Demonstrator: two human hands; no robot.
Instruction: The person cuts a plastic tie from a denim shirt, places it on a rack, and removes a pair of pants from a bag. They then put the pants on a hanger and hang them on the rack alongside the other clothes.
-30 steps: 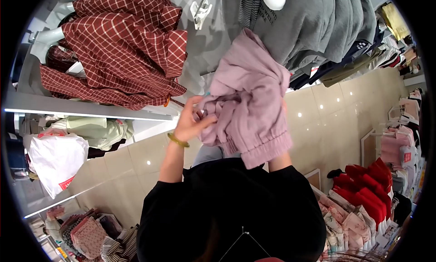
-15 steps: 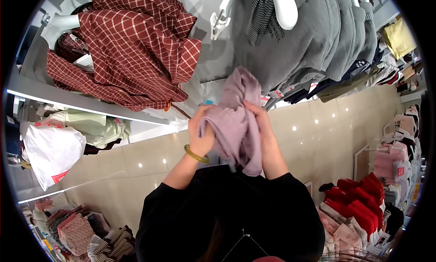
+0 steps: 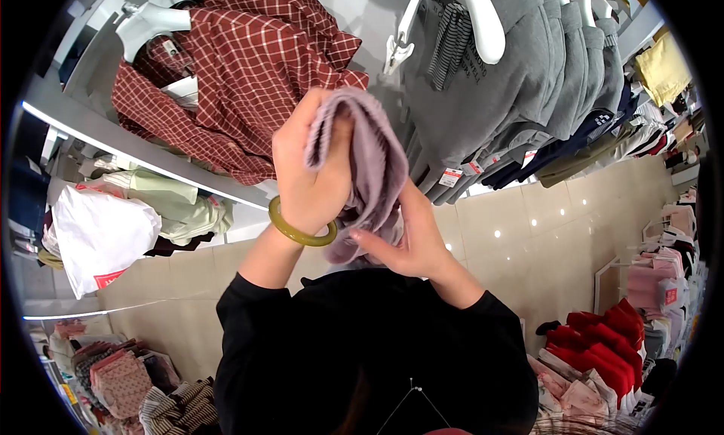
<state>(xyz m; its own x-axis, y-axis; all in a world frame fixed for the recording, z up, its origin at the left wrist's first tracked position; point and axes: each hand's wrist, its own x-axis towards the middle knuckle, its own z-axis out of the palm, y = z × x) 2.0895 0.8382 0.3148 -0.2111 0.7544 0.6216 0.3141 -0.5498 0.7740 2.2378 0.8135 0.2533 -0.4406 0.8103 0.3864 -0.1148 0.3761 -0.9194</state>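
Note:
A soft mauve garment point(image 3: 381, 159) with a ribbed edge is bunched up in front of my chest, between my two hands. My left hand point(image 3: 313, 167), with a green bangle point(image 3: 300, 227) on its wrist, grips the ribbed edge at the top; its fingertips are partly covered by the cloth. Lower down on the other side, my right hand point(image 3: 411, 239) holds the hanging folds, thumb across the front and fingers hidden behind the fabric.
Red checked shirts point(image 3: 249, 65) hang on white hangers at upper left, grey sweatshirts point(image 3: 483, 95) at upper right. A white bag point(image 3: 102, 231) hangs at left. Red garments point(image 3: 596, 344) and pink clothes fill racks at lower right. Shiny tiles point(image 3: 513, 231) cover the floor.
My left hand has risen and come closer to the camera, lifting the garment's ribbed edge and turning it over. My right hand has shifted lower on the cloth, its thumb now in front.

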